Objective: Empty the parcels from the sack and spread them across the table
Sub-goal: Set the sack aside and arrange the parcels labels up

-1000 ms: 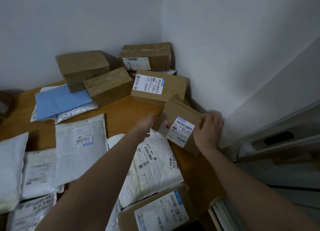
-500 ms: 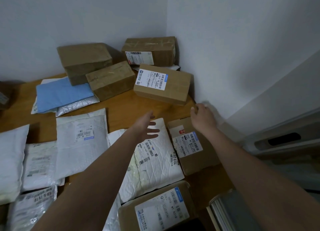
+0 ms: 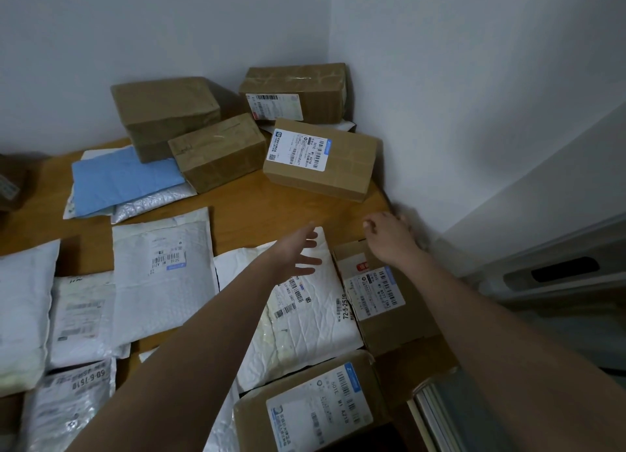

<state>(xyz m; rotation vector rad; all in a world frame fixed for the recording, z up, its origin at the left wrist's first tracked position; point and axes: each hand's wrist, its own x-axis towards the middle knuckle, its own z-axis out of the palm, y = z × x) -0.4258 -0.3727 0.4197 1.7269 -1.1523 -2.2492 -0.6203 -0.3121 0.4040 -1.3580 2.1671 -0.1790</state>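
Observation:
A flat brown cardboard parcel (image 3: 386, 302) with a white label lies on the wooden table (image 3: 264, 211) near its right edge. My right hand (image 3: 389, 238) is over its far end, fingers loosely bent, holding nothing. My left hand (image 3: 298, 255) hovers with fingers spread above a white padded mailer (image 3: 311, 312) beside that parcel. Brown boxes stand at the back: one with a label on top (image 3: 321, 160), one in the corner (image 3: 298, 92), two more (image 3: 216, 150) (image 3: 162, 109) to the left. No sack is in view.
White and silver mailers (image 3: 162, 268) (image 3: 20, 309) cover the left half of the table, with a blue envelope (image 3: 122, 177) further back. Another labelled brown box (image 3: 311, 407) sits at the near edge. White walls meet in the corner; grey furniture (image 3: 559, 272) stands right of the table.
The flat brown parcel, held tilted by my right hand a second ago, now lies flat on the table. My right hand has let go of it, and my left hand has opened.

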